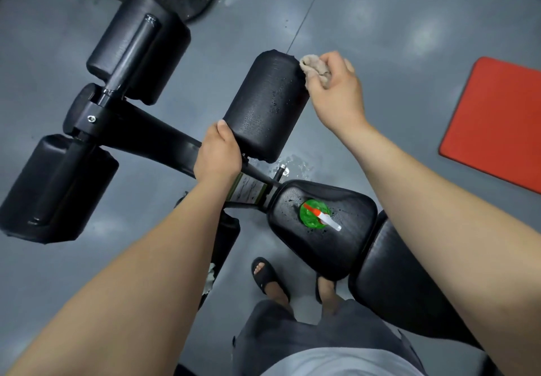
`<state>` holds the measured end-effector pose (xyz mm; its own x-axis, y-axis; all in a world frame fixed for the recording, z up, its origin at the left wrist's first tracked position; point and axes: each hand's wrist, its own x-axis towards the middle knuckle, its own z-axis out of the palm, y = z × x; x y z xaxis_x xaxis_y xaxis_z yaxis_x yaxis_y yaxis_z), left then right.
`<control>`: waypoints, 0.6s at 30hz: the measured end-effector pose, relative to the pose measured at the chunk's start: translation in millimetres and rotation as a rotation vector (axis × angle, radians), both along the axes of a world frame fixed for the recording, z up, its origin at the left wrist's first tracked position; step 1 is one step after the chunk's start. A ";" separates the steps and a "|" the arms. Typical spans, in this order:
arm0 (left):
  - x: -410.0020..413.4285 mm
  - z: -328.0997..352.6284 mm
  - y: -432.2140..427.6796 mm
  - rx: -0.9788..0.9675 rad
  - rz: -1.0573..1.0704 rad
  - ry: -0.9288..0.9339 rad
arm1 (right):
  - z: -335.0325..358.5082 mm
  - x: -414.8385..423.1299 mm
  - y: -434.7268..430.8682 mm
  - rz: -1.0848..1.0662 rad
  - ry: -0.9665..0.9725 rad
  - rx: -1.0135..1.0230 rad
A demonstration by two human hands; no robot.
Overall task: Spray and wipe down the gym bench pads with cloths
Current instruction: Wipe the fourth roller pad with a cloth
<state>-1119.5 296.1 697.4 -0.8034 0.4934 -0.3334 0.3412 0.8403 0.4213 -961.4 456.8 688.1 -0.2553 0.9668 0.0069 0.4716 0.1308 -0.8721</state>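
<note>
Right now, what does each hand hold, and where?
Right hand holds the bunched beige cloth at the far end of the roller pad; left hand grips its near end.

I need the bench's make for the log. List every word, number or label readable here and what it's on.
Nothing here can be read.
Sticker on the bench frame: has print, too blurred to read.
Spray bottle: no lettering shows from above.

Head camera looks steeply down, close over the bench point(322, 223) and floor point(409, 24).
</note>
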 end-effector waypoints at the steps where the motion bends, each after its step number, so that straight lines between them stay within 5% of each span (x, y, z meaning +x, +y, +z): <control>1: 0.5 -0.1 0.0 -0.006 0.007 0.015 | -1.2 -3.3 4.3 0.036 -0.008 0.045; 8: 2.4 -2.4 1.4 -0.023 0.004 0.095 | -14.9 -20.3 7.3 0.228 -0.146 0.152; 18: 5.0 0.3 3.9 -0.044 -0.006 0.108 | -22.9 -19.1 -68.5 0.316 -0.045 0.280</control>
<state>-1114.4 300.0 697.7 -0.8327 0.4855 -0.2663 0.3880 0.8547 0.3449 -980.5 388.2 665.1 -0.5448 0.8034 0.2402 0.4070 0.5038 -0.7619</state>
